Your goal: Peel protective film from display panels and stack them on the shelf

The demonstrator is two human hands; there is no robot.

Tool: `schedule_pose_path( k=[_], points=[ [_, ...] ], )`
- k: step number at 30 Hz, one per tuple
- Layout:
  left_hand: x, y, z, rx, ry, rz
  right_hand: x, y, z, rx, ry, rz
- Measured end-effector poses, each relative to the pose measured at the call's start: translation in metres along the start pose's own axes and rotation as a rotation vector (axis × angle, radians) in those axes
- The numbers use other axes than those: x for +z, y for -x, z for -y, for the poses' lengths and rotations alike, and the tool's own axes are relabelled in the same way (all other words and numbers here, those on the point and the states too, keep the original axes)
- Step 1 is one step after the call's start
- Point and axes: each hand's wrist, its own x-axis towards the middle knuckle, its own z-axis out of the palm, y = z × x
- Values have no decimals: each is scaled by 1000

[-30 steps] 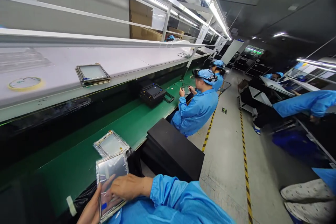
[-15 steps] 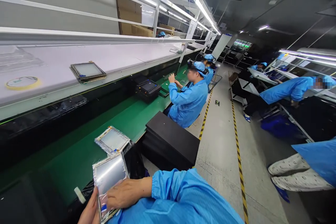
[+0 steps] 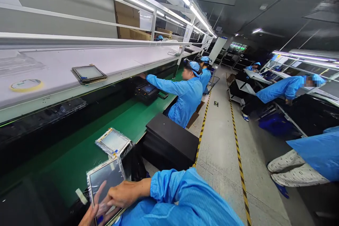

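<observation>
The left hand (image 3: 91,213) is clamped on the long edge of a panel (image 3: 107,171), low on its left side. The right hand (image 3: 123,194) is bent over the panel's lower face with its fingers curled; their tips are partly hidden, so I cannot tell whether they pinch anything. The panel is a flat rectangle, glassy and dark grey, with a thin pale rim; it slants in front of the blue smock (image 3: 185,197), and finger shapes show in its shine. A small blue tab (image 3: 100,219) sits near its bottom end.

Just past its top end, on the smooth green desk (image 3: 79,164), lies a second panel (image 3: 113,141), milky in the middle, its border wrapped in crinkled clear film. Beside it hangs glossy, wrinkled black plastic (image 3: 135,164). A short pale strip (image 3: 81,196) stands out left of the held panel.

Farther out are a flat-topped, matt black box (image 3: 173,132) and a blocky black device (image 3: 145,92). The white shelf (image 3: 124,56) above bears a stack of thin rectangular frames (image 3: 89,73) and a yellowish ring of tape (image 3: 26,84).
</observation>
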Motion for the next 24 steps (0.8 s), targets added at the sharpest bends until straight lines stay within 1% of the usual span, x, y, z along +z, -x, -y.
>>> schedule_pose_path(
  k=[1,3,5,6,8,10,11,12,13,14,15,16,17,18,19,20,21,22,24],
  points=[
    [-2,1,1,46,-13,-2,-3,1,0,71,-86,-57],
    [-4,4,4,128,0,-26,-16,4,-2,172,-329,-177],
    [-4,6,7,164,3,1,-40,10,-9,264,-626,-346],
    [-4,8,7,179,-1,27,-57,15,-15,304,-772,-469],
    [-5,12,7,209,-10,77,-97,29,-33,347,-961,-815],
    [-8,16,6,246,-5,100,-138,46,-57,355,-994,-1170],
    [-9,17,5,266,1,102,-154,54,-69,354,-960,-1358],
    [-10,19,5,281,4,105,-166,62,-79,370,-890,-1511],
    [-11,19,5,290,2,104,-172,68,-88,381,-781,-1596],
    [-11,20,5,296,-1,98,-172,72,-93,383,-658,-1621],
    [-10,20,4,298,-5,91,-168,73,-95,373,-544,-1573],
    [-10,20,4,292,-9,91,-160,70,-93,345,-467,-1464],
    [-9,19,4,286,-12,94,-149,65,-88,305,-447,-1317],
    [-7,18,4,283,-13,94,-137,57,-82,257,-491,-1155],
    [-6,17,5,283,-12,94,-126,47,-74,206,-586,-993],
    [-4,16,5,285,-10,92,-116,37,-66,161,-702,-848],
    [-3,15,6,287,-6,89,-108,27,-59,129,-817,-732],
    [-1,14,7,291,-1,81,-103,18,-53,112,-920,-653],
    [1,13,10,301,15,55,-95,3,-45,112,-1087,-579]
  ],
)
